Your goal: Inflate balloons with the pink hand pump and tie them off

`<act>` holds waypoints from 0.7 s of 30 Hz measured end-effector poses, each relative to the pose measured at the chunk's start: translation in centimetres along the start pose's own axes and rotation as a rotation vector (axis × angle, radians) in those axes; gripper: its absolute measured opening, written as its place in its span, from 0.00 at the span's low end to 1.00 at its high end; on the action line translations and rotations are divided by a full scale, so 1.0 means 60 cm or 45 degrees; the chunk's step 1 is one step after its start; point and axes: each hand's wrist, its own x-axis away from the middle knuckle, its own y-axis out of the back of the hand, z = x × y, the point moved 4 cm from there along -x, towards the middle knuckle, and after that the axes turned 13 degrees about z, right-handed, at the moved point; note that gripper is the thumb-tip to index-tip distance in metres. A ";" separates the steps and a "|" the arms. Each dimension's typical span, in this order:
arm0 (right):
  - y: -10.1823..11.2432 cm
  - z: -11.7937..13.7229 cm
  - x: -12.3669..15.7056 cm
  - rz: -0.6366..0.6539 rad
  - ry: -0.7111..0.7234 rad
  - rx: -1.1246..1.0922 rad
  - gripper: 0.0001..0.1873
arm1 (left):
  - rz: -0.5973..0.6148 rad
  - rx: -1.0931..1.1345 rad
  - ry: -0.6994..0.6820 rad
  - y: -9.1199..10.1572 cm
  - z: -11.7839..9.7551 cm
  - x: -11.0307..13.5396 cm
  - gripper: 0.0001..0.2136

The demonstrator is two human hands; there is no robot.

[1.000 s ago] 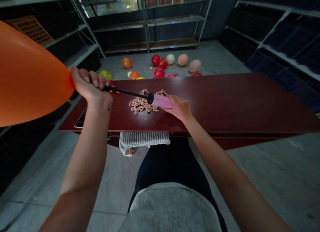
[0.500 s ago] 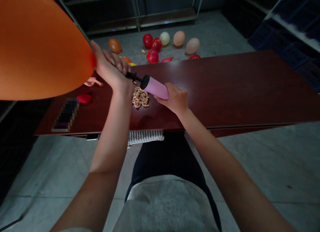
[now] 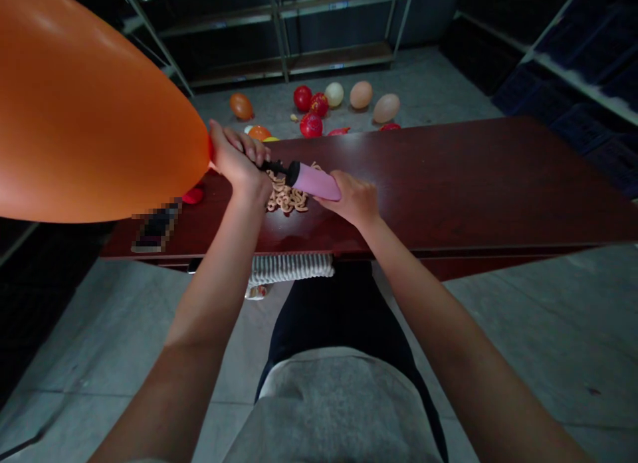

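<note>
A big inflated orange balloon fills the upper left. My left hand is closed around its neck and the black tip of a hand pump. My right hand grips the pink barrel of the pump, whose rod is pushed nearly all the way in. Both hands hover over a dark red table. A heap of small uninflated tan balloons lies on the table just under the pump.
A pixelated phone and a flat red balloon lie at the table's left end. Several inflated balloons are scattered on the concrete floor beyond the table. Metal shelving lines the back and sides. A folded white cloth hangs under the table edge.
The pump rod went from pulled out to pushed in as my hands came together. The orange balloon looks larger and nearer in view. The camera tilted down, then slightly up.
</note>
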 end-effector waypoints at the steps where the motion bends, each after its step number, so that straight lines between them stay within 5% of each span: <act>1: 0.000 0.001 0.001 -0.001 0.010 0.003 0.28 | 0.011 -0.009 -0.037 0.007 -0.012 -0.003 0.24; 12: 0.003 0.013 0.007 -0.005 0.121 0.021 0.28 | -0.026 0.091 -0.190 0.061 -0.164 -0.006 0.21; 21: 0.002 -0.005 0.001 0.007 -0.001 -0.030 0.32 | -0.084 -0.083 -0.349 0.004 -0.157 -0.019 0.22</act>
